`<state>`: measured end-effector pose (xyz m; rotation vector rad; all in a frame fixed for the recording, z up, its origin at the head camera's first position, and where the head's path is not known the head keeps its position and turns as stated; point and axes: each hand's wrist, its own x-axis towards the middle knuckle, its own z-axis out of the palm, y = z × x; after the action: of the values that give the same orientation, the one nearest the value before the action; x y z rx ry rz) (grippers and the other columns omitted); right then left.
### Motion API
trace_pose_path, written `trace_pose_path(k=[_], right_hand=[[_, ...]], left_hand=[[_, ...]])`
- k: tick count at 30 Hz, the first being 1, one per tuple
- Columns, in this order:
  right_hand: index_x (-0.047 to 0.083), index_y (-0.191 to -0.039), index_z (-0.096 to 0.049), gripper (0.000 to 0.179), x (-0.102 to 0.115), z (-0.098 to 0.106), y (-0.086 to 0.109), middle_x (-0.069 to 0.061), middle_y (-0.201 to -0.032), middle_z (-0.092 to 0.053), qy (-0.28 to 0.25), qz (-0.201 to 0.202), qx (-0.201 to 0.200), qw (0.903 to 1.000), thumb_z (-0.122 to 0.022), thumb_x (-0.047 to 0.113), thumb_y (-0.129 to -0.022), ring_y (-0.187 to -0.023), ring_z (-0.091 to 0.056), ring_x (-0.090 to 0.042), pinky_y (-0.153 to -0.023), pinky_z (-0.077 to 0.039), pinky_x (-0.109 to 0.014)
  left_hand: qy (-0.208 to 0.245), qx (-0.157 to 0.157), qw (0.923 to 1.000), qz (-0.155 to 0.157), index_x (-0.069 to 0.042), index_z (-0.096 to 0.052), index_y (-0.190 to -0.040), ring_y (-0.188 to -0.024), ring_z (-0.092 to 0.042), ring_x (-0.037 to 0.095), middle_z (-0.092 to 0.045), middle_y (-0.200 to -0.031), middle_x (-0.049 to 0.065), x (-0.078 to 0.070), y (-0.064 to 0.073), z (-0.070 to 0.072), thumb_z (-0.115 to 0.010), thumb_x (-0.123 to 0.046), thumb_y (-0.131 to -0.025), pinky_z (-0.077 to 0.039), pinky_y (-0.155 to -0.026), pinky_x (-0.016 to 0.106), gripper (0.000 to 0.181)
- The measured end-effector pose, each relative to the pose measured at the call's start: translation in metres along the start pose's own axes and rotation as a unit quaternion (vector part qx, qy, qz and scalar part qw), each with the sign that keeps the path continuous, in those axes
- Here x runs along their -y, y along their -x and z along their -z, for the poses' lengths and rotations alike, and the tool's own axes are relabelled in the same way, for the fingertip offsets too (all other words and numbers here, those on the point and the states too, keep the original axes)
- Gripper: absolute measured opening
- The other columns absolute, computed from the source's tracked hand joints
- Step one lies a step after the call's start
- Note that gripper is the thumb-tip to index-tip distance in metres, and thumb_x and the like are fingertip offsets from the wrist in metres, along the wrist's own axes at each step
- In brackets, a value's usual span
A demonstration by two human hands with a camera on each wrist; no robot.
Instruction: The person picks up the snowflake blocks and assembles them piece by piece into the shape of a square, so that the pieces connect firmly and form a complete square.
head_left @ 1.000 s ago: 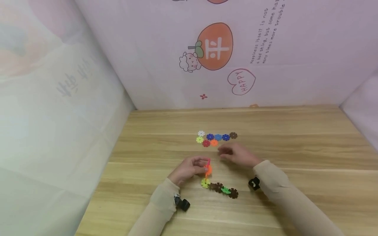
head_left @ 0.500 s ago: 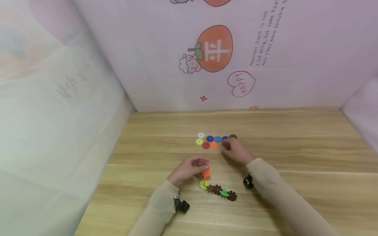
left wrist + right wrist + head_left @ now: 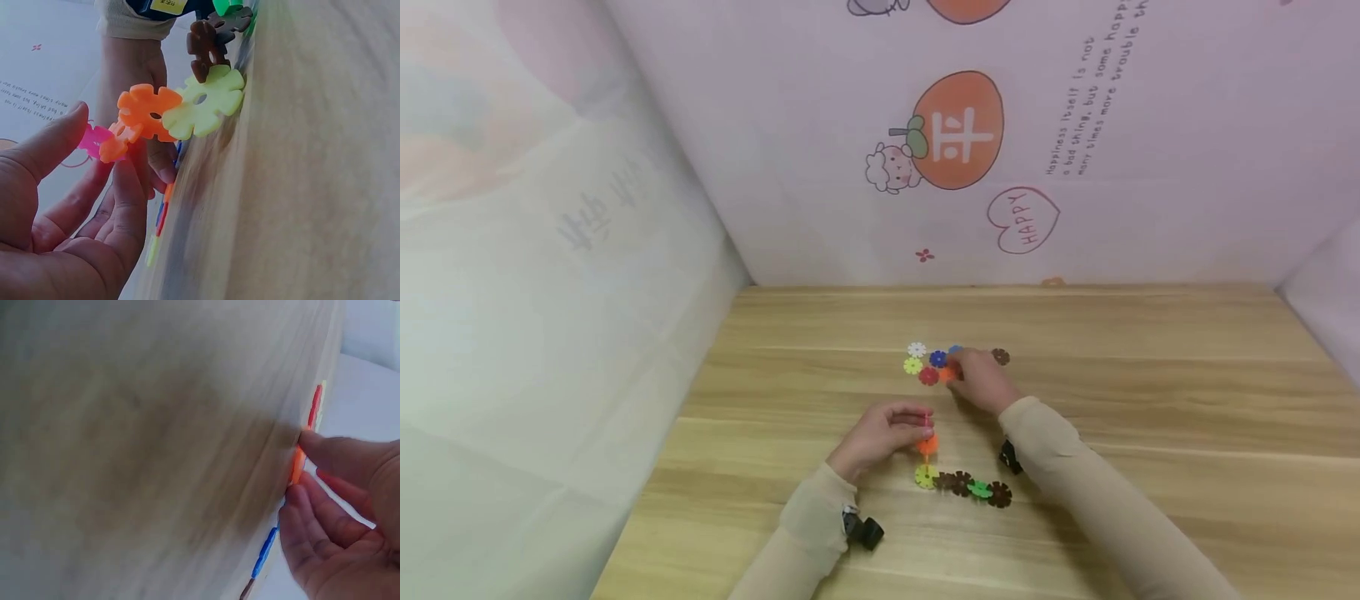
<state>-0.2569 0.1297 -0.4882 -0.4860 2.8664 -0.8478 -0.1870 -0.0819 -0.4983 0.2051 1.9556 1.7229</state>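
My left hand (image 3: pixel 880 433) pinches the pink and orange end of a chain of interlocking snowflake discs. In the left wrist view the pink disc (image 3: pixel 94 141) sits between thumb and fingers, joined to orange discs (image 3: pixel 149 111) and a pale yellow disc (image 3: pixel 206 101). Brown discs (image 3: pixel 961 483) and a green disc (image 3: pixel 980 489) carry the chain rightward along the table. Farther back, my right hand (image 3: pixel 988 382) holds a loose orange disc (image 3: pixel 298 464) between thumb and fingertips, at the tabletop. That hand partly hides the light blue disc (image 3: pixel 955 351).
Loose discs lie about the right hand: white (image 3: pixel 917 349), yellow (image 3: pixel 913 366), red (image 3: pixel 928 376), dark blue (image 3: pixel 938 358) and brown (image 3: pixel 1001 357). Behind the wooden table (image 3: pixel 820 333) stands a printed cloth wall (image 3: pixel 820 167); another cloth (image 3: pixel 550 350) hangs at the left.
My right hand has moved left and back over the loose discs, and its thumb and fingers have come to the orange one. The left hand keeps its hold on the chain, nearly still.
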Motion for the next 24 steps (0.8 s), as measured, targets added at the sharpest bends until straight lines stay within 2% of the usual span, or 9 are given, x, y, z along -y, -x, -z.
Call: trace_pose_path(k=[5,9,13,16,18,24], right_hand=[[0.002,-0.114,-0.068,0.035,-0.005,-0.002,0.006,-0.01,-0.103,-0.069,-0.019,0.01,0.016,0.9997,-0.078,0.008,-0.082,-0.094,-0.063,-0.024,-0.086,-0.055,-0.042],[0.009,-0.107,-0.072,0.02,-0.008,0.0,0.014,-0.004,-0.1,-0.07,-0.071,0.011,0.04,0.9966,-0.074,0.012,-0.087,-0.093,-0.063,-0.02,-0.083,-0.055,-0.038],[0.015,-0.106,-0.073,0.015,-0.007,0.006,0.025,-0.001,-0.098,-0.071,-0.164,0.0,0.055,0.9849,-0.07,0.019,-0.092,-0.089,-0.064,-0.018,-0.077,-0.056,-0.035],[0.017,-0.105,-0.073,0.015,-0.004,0.013,0.032,-0.001,-0.096,-0.071,-0.216,0.01,0.062,0.9743,-0.07,0.024,-0.093,-0.086,-0.065,-0.018,-0.073,-0.056,-0.034],[0.019,-0.105,-0.074,0.015,-0.002,0.017,0.035,0.0,-0.098,-0.071,-0.233,0.019,0.068,0.9699,-0.07,0.027,-0.092,-0.088,-0.065,-0.018,-0.074,-0.056,-0.033],[0.019,-0.104,-0.075,0.018,0.007,0.023,0.043,-0.001,-0.111,-0.07,-0.245,0.022,0.08,0.966,-0.072,0.031,-0.091,-0.098,-0.063,-0.017,-0.08,-0.055,-0.031]], left_hand=[[0.0,-0.002,1.0,0.003,-0.005,-0.063,-0.127,-0.107,-0.068,0.019,-0.07,-0.12,0.011,-0.001,0.0,-0.002,-0.074,-0.015,-0.089,-0.057,-0.088,0.031,0.041],[0.0,-0.006,0.9998,0.017,-0.007,-0.064,-0.127,-0.107,-0.068,0.019,-0.071,-0.119,0.008,-0.001,-0.001,-0.003,-0.073,-0.015,-0.089,-0.057,-0.089,0.032,0.04],[-0.012,0.0,0.9997,0.022,-0.008,-0.066,-0.125,-0.108,-0.069,0.018,-0.071,-0.118,0.007,-0.003,-0.002,-0.003,-0.072,-0.014,-0.09,-0.056,-0.092,0.031,0.036],[-0.023,0.007,0.9996,0.017,-0.008,-0.067,-0.123,-0.106,-0.069,0.018,-0.072,-0.117,0.007,-0.003,-0.003,-0.003,-0.071,-0.014,-0.091,-0.056,-0.091,0.032,0.033],[-0.027,0.011,0.9995,0.014,-0.009,-0.068,-0.123,-0.106,-0.069,0.018,-0.072,-0.117,0.007,-0.003,-0.003,-0.003,-0.071,-0.015,-0.091,-0.056,-0.091,0.032,0.033],[-0.04,0.007,0.9991,0.016,-0.01,-0.068,-0.123,-0.107,-0.069,0.019,-0.073,-0.115,0.007,-0.004,-0.002,-0.006,-0.071,-0.016,-0.091,-0.054,-0.096,0.036,0.032]])
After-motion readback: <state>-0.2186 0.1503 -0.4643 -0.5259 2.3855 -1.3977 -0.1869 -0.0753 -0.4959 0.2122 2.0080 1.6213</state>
